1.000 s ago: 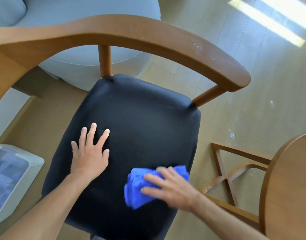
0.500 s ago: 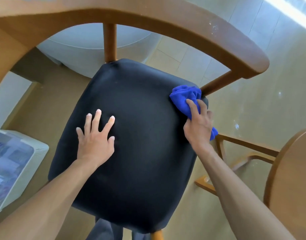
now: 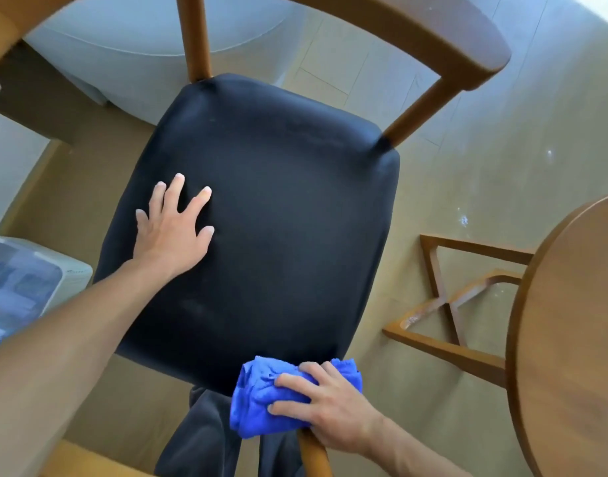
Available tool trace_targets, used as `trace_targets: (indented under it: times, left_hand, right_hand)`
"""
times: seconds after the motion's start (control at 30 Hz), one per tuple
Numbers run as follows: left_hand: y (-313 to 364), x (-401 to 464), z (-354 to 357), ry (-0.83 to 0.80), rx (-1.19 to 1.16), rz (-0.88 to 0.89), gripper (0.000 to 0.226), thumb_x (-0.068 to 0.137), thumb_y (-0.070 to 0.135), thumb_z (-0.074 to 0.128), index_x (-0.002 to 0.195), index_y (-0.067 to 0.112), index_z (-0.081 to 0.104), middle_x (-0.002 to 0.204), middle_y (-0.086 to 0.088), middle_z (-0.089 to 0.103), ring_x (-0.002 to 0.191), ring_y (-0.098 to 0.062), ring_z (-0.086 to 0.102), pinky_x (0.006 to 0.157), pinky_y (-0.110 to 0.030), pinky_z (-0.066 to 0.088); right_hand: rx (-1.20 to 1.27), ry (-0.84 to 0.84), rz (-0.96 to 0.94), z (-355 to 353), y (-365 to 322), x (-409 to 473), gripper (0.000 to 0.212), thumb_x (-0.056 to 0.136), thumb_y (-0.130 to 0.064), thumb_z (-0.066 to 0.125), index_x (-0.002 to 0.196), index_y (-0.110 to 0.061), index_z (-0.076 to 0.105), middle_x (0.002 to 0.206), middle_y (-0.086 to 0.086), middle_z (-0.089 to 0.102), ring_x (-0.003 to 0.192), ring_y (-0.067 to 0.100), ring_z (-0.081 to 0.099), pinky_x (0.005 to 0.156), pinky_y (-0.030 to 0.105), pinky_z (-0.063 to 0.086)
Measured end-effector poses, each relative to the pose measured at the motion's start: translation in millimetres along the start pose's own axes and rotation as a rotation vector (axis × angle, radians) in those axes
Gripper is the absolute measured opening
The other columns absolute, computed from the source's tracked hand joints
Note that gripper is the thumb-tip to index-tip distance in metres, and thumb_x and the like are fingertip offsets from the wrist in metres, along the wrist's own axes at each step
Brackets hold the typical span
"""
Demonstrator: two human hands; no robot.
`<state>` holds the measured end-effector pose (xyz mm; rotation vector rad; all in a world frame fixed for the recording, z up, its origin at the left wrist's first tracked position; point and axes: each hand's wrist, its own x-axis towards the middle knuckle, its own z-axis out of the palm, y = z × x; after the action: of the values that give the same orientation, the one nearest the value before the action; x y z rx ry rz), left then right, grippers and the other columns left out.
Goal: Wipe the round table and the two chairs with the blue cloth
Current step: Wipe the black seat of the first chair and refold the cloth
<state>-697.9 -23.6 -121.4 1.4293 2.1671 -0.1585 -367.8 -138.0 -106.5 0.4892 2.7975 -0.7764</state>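
The step in hand looks like wiping the first chair: the seat (image 3: 261, 218) is being worked, and the cloth (image 3: 261, 394) sits bunched at the seat's near right corner, half over the front edge, just above a chair leg (image 3: 314, 452). The right hand (image 3: 330, 407) presses down on the cloth, fingers bent over the bunch and gripping it. The left hand (image 3: 173, 228) lies flat on the left part of the seat, fingers spread wide and holding nothing, seemingly steadying the chair. The curved wooden backrest (image 3: 416, 25) along the far side shows pale specks and seems untouched. The table (image 3: 571, 339) stands just to the right of the chair, its top bare wood. Next, I judge, the cloth needs carrying up to the backrest and its posts, keeping it bunched under the palm so it does not slip off the edge. A second chair is not identifiable here.
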Motion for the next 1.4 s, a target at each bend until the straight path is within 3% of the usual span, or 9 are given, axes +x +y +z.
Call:
trace_targets:
  times: [0.1,0.17,0.37,0.5,0.77,1.0,1.13,1.27,1.4]
  left_hand:
    - [-1,0,-4,-0.013,0.005,0.001,0.063,0.095,0.035,0.052,0.15,0.033,0.021,0.16,-0.001,-0.005,0.146,-0.024,-0.007,0.113,-0.058,0.016]
    - [3,-2,-5,-0.019,-0.005,-0.011,0.064,0.094,0.032,0.053,0.15,0.032,0.021,0.16,-0.002,-0.005,0.146,-0.025,-0.007,0.112,-0.06,0.016]
    - [13,-1,3,0.017,-0.052,-0.048,0.063,0.091,0.025,0.052,0.148,0.03,0.025,0.16,-0.002,-0.005,0.146,-0.025,-0.009,0.112,-0.061,0.013]
    - [10,2,4,0.029,-0.072,-0.051,0.063,0.089,0.026,0.054,0.146,0.033,0.028,0.16,0.002,-0.003,0.146,-0.021,-0.009,0.113,-0.06,0.012]
    - [13,0,4,0.041,-0.094,-0.053,0.063,0.086,0.024,0.057,0.143,0.031,0.031,0.159,0.0,-0.001,0.146,-0.022,-0.008,0.113,-0.061,0.011]
    - [10,-1,2,0.027,-0.1,-0.048,0.063,0.087,0.026,0.057,0.145,0.032,0.031,0.16,0.001,-0.001,0.146,-0.021,-0.008,0.113,-0.06,0.012]
    - [6,-1,-1,0.005,-0.086,-0.037,0.063,0.09,0.028,0.056,0.146,0.034,0.029,0.16,0.004,-0.002,0.146,-0.019,-0.008,0.113,-0.06,0.015]
    - [3,0,-1,0.004,-0.094,-0.026,0.062,0.091,0.029,0.056,0.146,0.034,0.028,0.16,0.004,-0.002,0.146,-0.018,-0.008,0.114,-0.06,0.014]
    - [4,0,2,0.007,-0.087,-0.034,0.062,0.092,0.028,0.053,0.148,0.033,0.026,0.16,0.002,-0.005,0.146,-0.021,-0.01,0.115,-0.059,0.011]
  right_hand:
    - [-0.15,0.004,-0.128,-8,27,-12,0.044,0.081,-0.012,0.047,0.115,-0.039,0.057,0.129,-0.006,0.053,0.1,0.024,0.059,0.074,0.031,0.048]
    - [-0.15,0.089,-0.083,-21,54,-13,0.044,0.078,-0.005,0.048,0.112,-0.031,0.056,0.126,0.001,0.048,0.097,0.03,0.058,0.074,0.036,0.05]
    - [0.011,0.579,0.688,-100,179,21,0.043,0.071,0.012,0.056,0.109,-0.005,0.064,0.121,0.021,0.053,0.106,0.042,0.054,0.09,0.044,0.046]
    - [0.295,0.67,0.971,-128,226,63,0.05,0.075,0.006,0.049,0.122,-0.012,0.05,0.13,0.01,0.041,0.118,0.028,0.046,0.088,0.026,0.038]
    - [0.308,0.754,0.872,-52,97,37,0.045,0.051,0.015,0.045,0.089,-0.004,0.058,0.117,0.012,0.051,0.105,0.035,0.048,0.088,0.043,0.044]
    - [0.499,0.326,0.536,23,-26,-26,0.037,0.059,0.003,0.048,0.089,-0.019,0.052,0.119,-0.006,0.042,0.106,0.019,0.04,0.088,0.041,0.047]
    - [0.46,0.212,0.429,22,-17,-36,0.041,0.061,0.008,0.058,0.092,-0.019,0.054,0.12,-0.003,0.044,0.11,0.016,0.039,0.092,0.031,0.046]
    - [0.304,0.154,0.302,1,8,-32,0.036,0.061,0.005,0.052,0.089,-0.018,0.052,0.11,0.005,0.053,0.098,0.02,0.048,0.077,0.032,0.05]
    - [0.31,0.263,0.455,-18,41,-32,0.04,0.054,0.012,0.054,0.085,-0.013,0.05,0.107,0.004,0.052,0.093,0.028,0.053,0.074,0.033,0.049]
